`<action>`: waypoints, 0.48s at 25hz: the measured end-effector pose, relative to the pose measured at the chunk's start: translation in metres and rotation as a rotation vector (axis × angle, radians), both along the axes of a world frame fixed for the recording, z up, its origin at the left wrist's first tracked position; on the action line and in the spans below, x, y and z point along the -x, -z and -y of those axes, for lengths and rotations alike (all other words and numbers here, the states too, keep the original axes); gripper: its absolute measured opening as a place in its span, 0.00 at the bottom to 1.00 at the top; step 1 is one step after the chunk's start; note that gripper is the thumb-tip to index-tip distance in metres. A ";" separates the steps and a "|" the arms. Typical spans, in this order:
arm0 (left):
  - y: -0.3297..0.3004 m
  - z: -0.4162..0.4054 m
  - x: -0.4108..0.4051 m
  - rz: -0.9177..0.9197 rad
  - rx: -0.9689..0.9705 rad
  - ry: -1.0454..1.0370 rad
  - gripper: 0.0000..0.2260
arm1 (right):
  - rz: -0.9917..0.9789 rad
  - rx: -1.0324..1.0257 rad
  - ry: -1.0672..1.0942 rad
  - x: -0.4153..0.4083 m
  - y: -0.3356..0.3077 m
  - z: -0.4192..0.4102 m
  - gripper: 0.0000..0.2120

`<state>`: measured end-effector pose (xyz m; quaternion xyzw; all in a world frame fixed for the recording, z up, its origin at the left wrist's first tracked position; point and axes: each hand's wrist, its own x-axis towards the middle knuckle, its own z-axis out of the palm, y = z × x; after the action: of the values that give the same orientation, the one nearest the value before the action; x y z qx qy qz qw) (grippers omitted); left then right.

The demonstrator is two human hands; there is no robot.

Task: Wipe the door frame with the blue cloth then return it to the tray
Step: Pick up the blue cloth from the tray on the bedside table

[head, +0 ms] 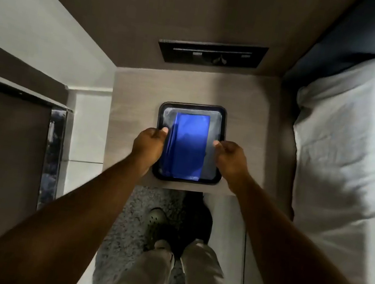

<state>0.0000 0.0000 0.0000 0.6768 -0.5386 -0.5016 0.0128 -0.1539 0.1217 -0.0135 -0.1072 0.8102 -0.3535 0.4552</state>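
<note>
A folded blue cloth (187, 145) lies flat in a dark-rimmed tray (193, 106) on a small pale bedside table (135, 108). My left hand (148, 146) grips the tray's left rim, thumb on top beside the cloth's left edge. My right hand (230, 159) grips the right rim, thumb resting inside the tray just right of the cloth. Neither hand holds the cloth. A dark framed edge (16, 91) at the left may be the door frame; I cannot tell for sure.
A bed with white linen and a pillow (354, 150) lies close on the right. A black switch panel (212, 53) is set in the brown wall behind the table. A speckled rug (135, 210) and my legs and shoe (158, 221) are below.
</note>
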 end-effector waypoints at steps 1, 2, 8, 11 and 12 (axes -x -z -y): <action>0.014 0.001 0.004 0.025 -0.001 0.027 0.15 | -0.003 -0.024 -0.024 -0.001 0.015 0.007 0.15; 0.026 0.002 0.008 0.058 0.014 0.053 0.14 | -0.002 -0.045 -0.036 -0.001 0.025 0.015 0.14; 0.086 0.002 0.022 0.047 -0.030 0.060 0.12 | -0.054 -0.108 -0.081 -0.017 0.079 0.043 0.08; 0.089 0.000 0.023 -0.031 -0.091 -0.014 0.04 | 0.043 -0.055 0.020 -0.020 0.080 0.041 0.07; 0.083 -0.001 0.021 -0.038 -0.097 -0.027 0.05 | 0.069 -0.038 0.021 -0.020 0.075 0.038 0.05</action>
<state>-0.0210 0.0009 -0.0825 0.6741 -0.5040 -0.5399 -0.0030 -0.1343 0.0832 -0.0886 -0.0776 0.8017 -0.3462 0.4810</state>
